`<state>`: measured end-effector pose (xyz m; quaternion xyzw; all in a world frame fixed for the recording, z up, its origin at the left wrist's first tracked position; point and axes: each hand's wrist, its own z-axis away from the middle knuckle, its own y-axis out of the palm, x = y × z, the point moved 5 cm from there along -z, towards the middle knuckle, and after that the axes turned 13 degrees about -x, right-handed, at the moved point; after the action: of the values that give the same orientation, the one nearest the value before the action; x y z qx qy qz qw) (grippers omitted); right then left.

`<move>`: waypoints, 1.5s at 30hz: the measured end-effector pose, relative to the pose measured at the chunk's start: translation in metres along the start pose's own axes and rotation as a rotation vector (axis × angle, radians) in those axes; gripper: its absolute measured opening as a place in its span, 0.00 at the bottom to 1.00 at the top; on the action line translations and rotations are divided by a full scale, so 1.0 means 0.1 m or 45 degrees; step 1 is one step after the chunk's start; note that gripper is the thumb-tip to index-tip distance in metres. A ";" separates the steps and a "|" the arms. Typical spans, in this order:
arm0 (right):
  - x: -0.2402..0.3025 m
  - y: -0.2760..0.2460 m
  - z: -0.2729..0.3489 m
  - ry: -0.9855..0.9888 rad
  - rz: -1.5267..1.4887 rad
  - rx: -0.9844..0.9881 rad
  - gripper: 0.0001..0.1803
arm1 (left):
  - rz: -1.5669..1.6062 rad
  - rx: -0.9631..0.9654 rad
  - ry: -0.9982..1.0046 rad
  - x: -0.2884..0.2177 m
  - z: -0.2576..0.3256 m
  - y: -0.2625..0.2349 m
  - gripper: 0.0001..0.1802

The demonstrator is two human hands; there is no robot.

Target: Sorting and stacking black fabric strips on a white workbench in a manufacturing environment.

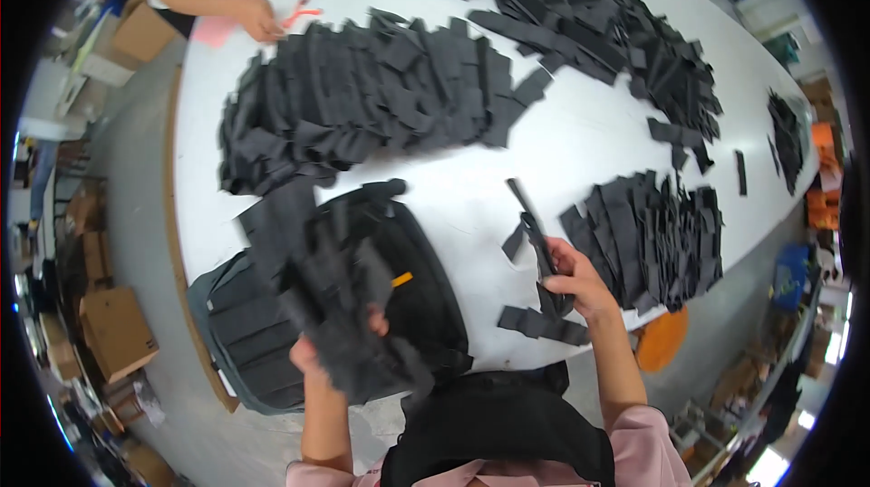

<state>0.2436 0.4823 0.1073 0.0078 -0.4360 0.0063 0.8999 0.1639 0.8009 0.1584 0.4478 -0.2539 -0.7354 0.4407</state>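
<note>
My left hand [308, 354] is closed round a thick bundle of dark grey fabric strips [317, 279], slightly blurred, held over a black and grey backpack [249, 342] lying at the table's left edge. A small yellow tab [401, 279] shows on the backpack. Between the thumb and fingers of my right hand [581, 280] are a few folded dark fabric strips [541, 251], pointing up and away from me. Just below that hand, another loose strip [544, 326] lies at the table's near edge. A row of stacked strips [648, 238] stands right of it.
A long heap of strips [362, 93] spans the white table [480, 242] at far left; a looser pile [589, 20] lies far right. Another person's hand [261, 19] is beside orange-handled scissors [302, 14]. An orange stool [662, 340] stands past the near right edge.
</note>
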 end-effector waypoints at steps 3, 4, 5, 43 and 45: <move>0.04 0.10 -0.20 0.079 0.280 -0.246 0.34 | 0.034 0.109 -0.052 -0.08 -0.20 0.16 0.43; 0.15 0.24 -0.21 0.009 0.140 -0.045 0.34 | -0.191 0.019 0.052 -0.16 -0.24 0.19 0.44; 0.32 0.45 -0.16 -0.039 0.013 0.180 0.34 | -0.407 -0.107 0.165 -0.23 -0.22 0.16 0.46; -1.36 -0.69 0.88 -0.567 1.177 -0.433 0.34 | -1.768 -0.301 1.586 -1.20 -1.20 0.86 0.28; -1.04 -0.79 0.99 -0.543 0.997 -0.600 0.32 | -1.456 -0.188 1.180 -0.19 -0.80 1.07 0.25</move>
<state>0.1033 0.4006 0.0862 -0.3586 -0.5700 0.2431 0.6981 0.2841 0.7678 0.2115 0.7440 0.2814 -0.6008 0.0798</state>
